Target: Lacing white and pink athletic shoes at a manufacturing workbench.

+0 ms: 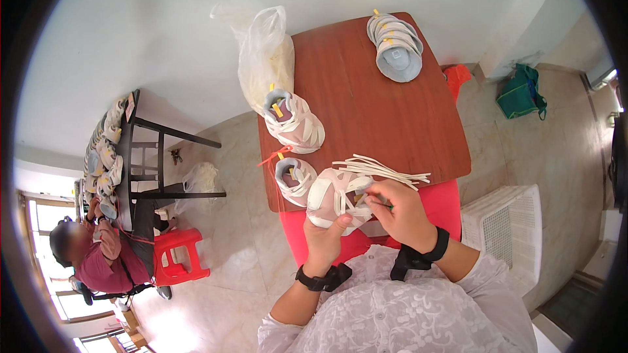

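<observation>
My left hand (322, 240) grips a white and pale pink shoe upper (325, 198) by its near side, over the table's front edge. At the upper's opening, my right hand (400, 212) is closed in a pinch. A thin dark green piece (390, 207) shows at its fingers; its kind is too small to tell. Just left of the held upper stands a second upper (296, 183), and behind that a laced one (297, 127) with a yellow tab. A bundle of cream laces (386, 170) lies behind my right hand.
On the brown table (366, 104), nested uppers (397, 49) sit at the back right. A clear plastic bag (265, 59) stands at its left edge. To my right is a white crate (500, 229). At left, a person (111, 255) sits by another table of shoe uppers (104, 150).
</observation>
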Available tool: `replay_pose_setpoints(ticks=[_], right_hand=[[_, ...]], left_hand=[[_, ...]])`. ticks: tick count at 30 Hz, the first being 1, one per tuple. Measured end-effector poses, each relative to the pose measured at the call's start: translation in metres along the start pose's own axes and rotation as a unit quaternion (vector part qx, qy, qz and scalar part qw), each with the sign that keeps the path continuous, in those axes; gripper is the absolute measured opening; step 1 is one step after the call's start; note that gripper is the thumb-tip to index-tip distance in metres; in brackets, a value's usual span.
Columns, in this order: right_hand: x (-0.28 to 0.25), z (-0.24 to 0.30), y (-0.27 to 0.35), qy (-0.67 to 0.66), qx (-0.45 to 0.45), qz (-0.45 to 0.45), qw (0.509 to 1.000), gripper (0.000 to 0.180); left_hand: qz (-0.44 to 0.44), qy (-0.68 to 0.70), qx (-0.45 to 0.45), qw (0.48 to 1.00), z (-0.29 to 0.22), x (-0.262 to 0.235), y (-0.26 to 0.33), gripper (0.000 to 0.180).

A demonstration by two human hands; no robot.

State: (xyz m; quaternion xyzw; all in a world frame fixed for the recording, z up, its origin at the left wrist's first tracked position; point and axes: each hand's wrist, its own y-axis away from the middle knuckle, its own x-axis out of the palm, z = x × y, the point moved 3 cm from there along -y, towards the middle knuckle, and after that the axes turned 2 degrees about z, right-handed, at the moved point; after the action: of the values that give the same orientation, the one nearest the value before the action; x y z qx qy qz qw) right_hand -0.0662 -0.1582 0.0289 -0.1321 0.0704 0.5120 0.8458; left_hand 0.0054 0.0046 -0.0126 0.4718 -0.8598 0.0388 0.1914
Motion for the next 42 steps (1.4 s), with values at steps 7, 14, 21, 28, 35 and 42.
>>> replay_pose_setpoints(ticks=[7,14,21,28,35,42], right_hand=[[0.006,0.004,0.002,0.038,-0.007,0.077,0.996,0.017],[0.006,0.004,0.002,-0.038,-0.021,0.025,0.999,0.015],[0.001,0.007,0.000,0.010,0.009,0.001,1.000,0.013],[0.010,0.007,0.001,0.063,-0.029,0.056,0.996,0.013],[0.008,-0.001,-0.004,0.033,0.018,0.104,0.994,0.011],[0.000,-0.015,-0.015,0.006,0.045,0.224,0.973,0.017]], left_hand=[[0.028,-0.046,-0.014,0.998,-0.005,0.006,-0.001,0.058],[0.002,-0.231,-0.006,0.973,-0.006,0.008,0.001,0.052],[0.027,-0.138,-0.014,0.990,-0.025,0.021,-0.004,0.048],[0.004,-0.186,-0.014,0.982,-0.012,0.015,-0.001,0.048],[-0.017,-0.312,0.047,0.949,-0.014,0.017,-0.001,0.041],[0.003,-0.323,0.045,0.945,-0.016,0.016,-0.001,0.037]])
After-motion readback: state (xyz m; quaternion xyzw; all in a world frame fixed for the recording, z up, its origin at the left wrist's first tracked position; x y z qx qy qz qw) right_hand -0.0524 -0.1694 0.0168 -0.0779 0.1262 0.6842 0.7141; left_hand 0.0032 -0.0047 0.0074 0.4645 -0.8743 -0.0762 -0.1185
